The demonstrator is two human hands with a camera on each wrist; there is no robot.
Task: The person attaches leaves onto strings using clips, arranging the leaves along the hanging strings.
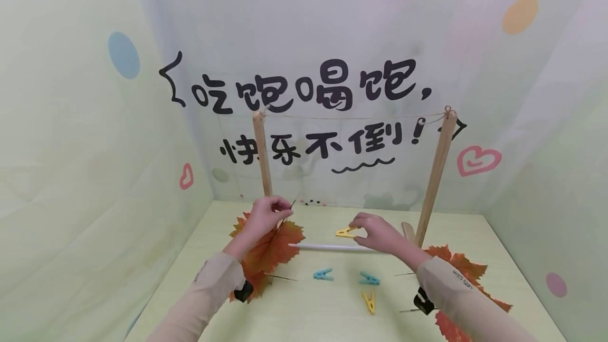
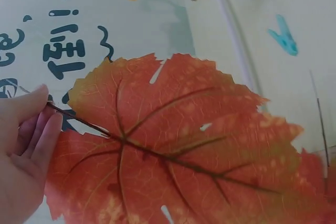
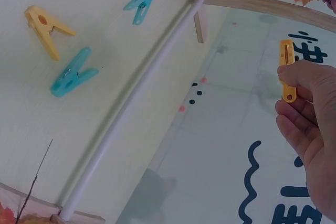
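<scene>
My left hand pinches the thin dark stem of an orange-red artificial maple leaf, which hangs below the fingers near the left wooden post. In the left wrist view the thumb and fingers close on the stem's end. My right hand holds a yellow clothespin between thumb and fingers, above the white rod. Seen from the right wrist, that clothespin stands edge-on in the grip. Below, on the table, lie two blue clothespins and another yellow clothespin.
Two wooden posts, left and right, carry a thin string tied near their tops. A white rod runs low between them. More maple leaves lie at the right, partly under the right arm. A printed curtain stands behind.
</scene>
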